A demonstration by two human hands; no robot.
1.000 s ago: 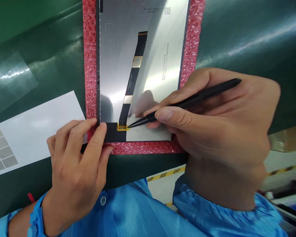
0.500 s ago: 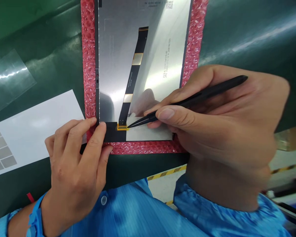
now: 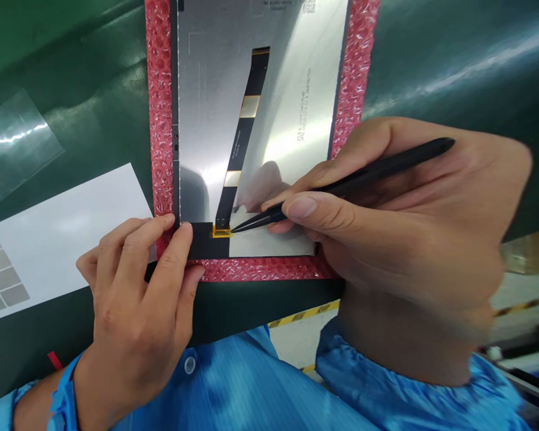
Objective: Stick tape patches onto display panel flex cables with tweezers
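A silver-backed display panel (image 3: 215,66) lies face down on pink bubble wrap (image 3: 159,108). Along its back runs a black flex cable (image 3: 240,143) with shiny gold-silver patches, ending low at a small yellow-edged connector (image 3: 221,231). My right hand (image 3: 386,221) grips black tweezers (image 3: 359,179) like a pen, their tips at the connector's right end. Whether the tips pinch anything is too small to tell. With fingers stretched out, my left hand (image 3: 141,299) rests at the panel's lower left corner, its index fingertip on the black border and other fingers over the wrap.
On the green mat (image 3: 431,66), a white sheet with grey squares (image 3: 72,239) lies to the left, partly behind my left hand. A clear plastic bag (image 3: 18,149) is beyond it. A small red strip (image 3: 54,360) shows near my left wrist. Yellow-black floor tape (image 3: 303,313) runs below the table edge.
Almost nothing differs. The whole view has shifted very slightly, and the outer fingers of my left hand spread a little to the left. The tweezer tips stay at the connector.
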